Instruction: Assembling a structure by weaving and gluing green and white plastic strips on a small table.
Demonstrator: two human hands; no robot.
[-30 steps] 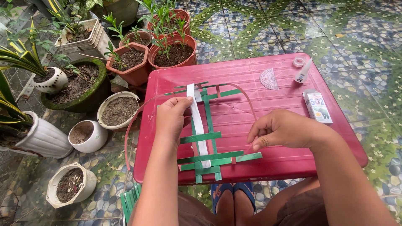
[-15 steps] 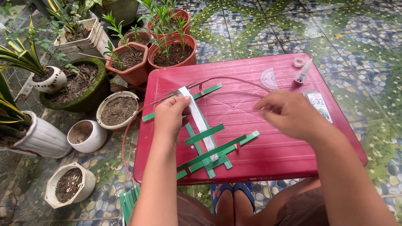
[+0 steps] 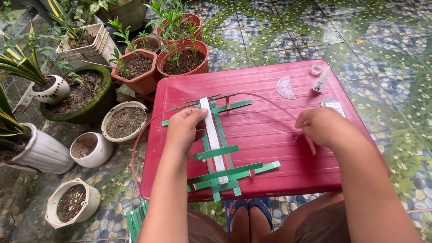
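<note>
Pressing flat, the left hand (image 3: 185, 130) pins the woven lattice of green and white strips (image 3: 218, 148) on the red plastic table (image 3: 270, 90). Well apart, the right hand (image 3: 326, 128) pinches a thin pink strand (image 3: 252, 95) arching over it.

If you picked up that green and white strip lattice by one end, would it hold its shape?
Probably not. The woven strips look thin and flat, so likely light and floppy. Only the left hand pins them; loose crossings on the red table may well slide apart.
</note>
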